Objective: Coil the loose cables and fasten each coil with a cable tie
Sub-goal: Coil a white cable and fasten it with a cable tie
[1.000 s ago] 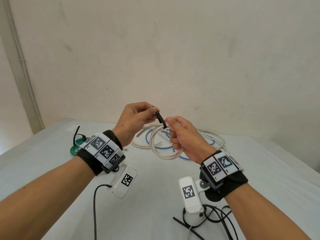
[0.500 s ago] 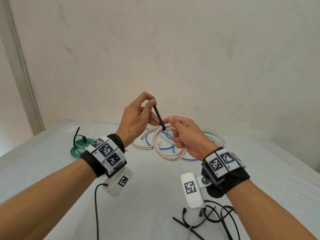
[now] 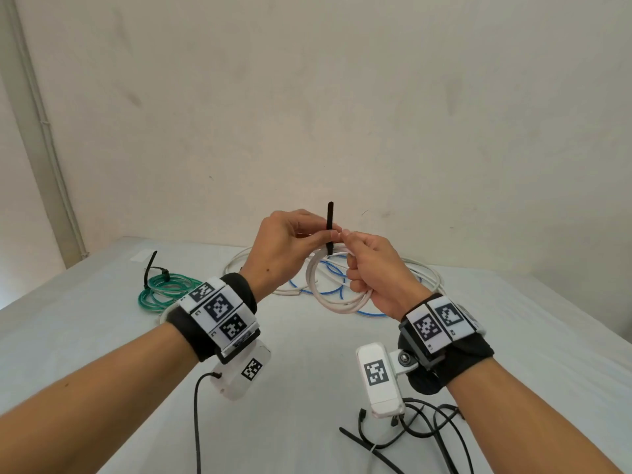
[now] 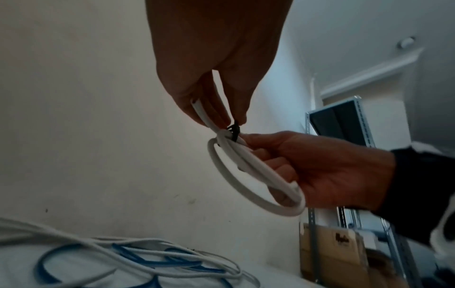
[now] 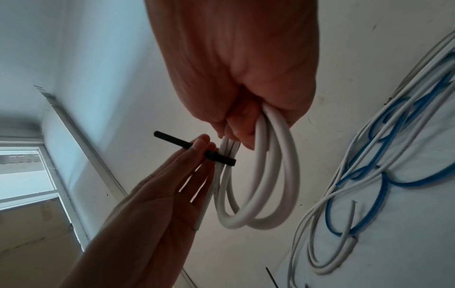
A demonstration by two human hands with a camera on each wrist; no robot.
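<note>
1. White cable coil point(image 3: 337, 289) sits just below centre of the head view, held up off the tabletop point(image 3: 102, 336). A few loops hang as a ring; I count about three strands where they are gathered.
2. Black cable tie point(image 3: 329, 227) is wrapped round the gathered strands at the top of the coil. Its free tail stands nearly upright in the head view; in the right wrist view it juts toward the left of the frame.
3. My right hand point(image 3: 376, 268) has its fingers curled round the coil's right side, the loops running through the fist.
4. My left hand point(image 3: 290, 248) pinches the tie's tail between thumb and fingertips point(image 5: 199, 144), right beside the strands. Its other fingers lie long and close together in the right wrist view.
5. Behind the hands, mid-frame: loose white and blue cables point(image 3: 403, 271) lie tangled on the tabletop.
6. Left of centre: a green cable coil point(image 3: 164, 289) lies flat, with a black tie round it, the tail sticking up.
7. Bottom right of the head view: black cables point(image 3: 427, 432) lie loose near my right wrist.
</note>
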